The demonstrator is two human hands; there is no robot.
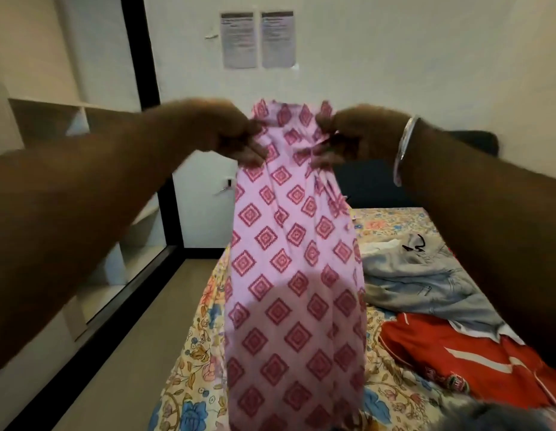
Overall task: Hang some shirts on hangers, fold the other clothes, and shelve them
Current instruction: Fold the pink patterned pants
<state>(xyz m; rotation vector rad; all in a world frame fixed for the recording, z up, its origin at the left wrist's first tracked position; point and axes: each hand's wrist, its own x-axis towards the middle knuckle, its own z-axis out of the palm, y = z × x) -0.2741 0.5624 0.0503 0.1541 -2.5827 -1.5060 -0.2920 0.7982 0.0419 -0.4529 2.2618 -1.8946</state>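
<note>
Left hand (pixel 236 135) and right hand (pixel 348 135) pinch the top edge of a pink diamond-print cotton garment (pixel 295 259), fingers curled on it, hanging above the floral-sheeted bed (pixel 189 368). Step judged: straightening before folding. Next: lower it flat onto the bed.

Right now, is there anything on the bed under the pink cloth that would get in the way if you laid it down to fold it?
Partly. The pink diamond-patterned cloth hangs from both hands over the flowery bedsheet. That side looks bare, but a crumpled grey garment and a red garment lie just beside it and could crowd it.
</note>
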